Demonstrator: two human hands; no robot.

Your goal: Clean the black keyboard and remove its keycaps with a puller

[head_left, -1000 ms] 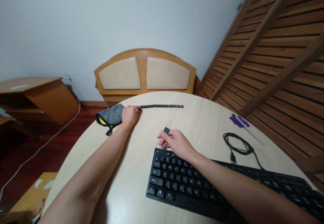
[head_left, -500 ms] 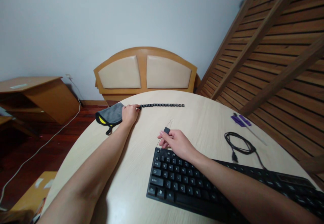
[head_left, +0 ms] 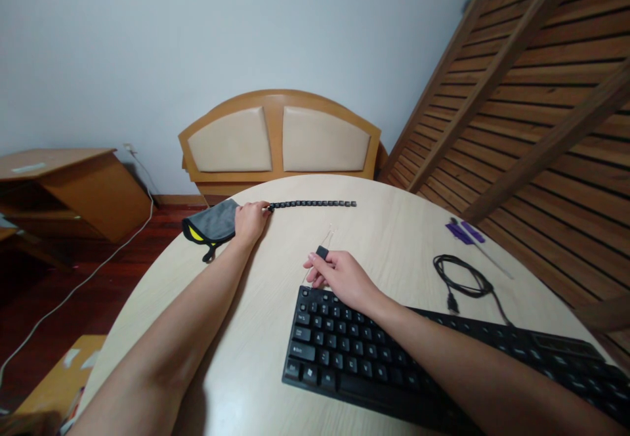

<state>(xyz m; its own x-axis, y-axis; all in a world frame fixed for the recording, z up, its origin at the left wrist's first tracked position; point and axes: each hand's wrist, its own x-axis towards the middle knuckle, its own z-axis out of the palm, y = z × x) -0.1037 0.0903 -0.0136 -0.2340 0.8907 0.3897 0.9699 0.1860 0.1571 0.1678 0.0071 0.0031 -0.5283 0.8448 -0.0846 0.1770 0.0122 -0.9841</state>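
My left hand [head_left: 251, 220] reaches to the far side of the table, its fingers closed on a small black keycap [head_left: 270, 208] at the left end of a row of keycaps [head_left: 315, 203]. Under and beside that hand lies a grey cloth [head_left: 216, 220] with black edging and a yellow underside. My right hand [head_left: 339, 275] is closed around the black handle of a wire keycap puller [head_left: 321, 252], whose thin wires point away from me. Below the right hand and forearm is a black keyboard [head_left: 339, 350]; its upper left corner has gaps along the top row.
A coiled black USB cable [head_left: 462, 285] lies behind the keyboard. Farther right is a purple-and-grey brush-like item [head_left: 465, 232]. The round pale table [head_left: 266, 331] ends near a wooden headboard [head_left: 276, 134] and a slatted wooden panel [head_left: 531, 94].
The whole view has shifted slightly to the left. Both hands keep nearly the same places and grips, left at the row's end, right on the puller.
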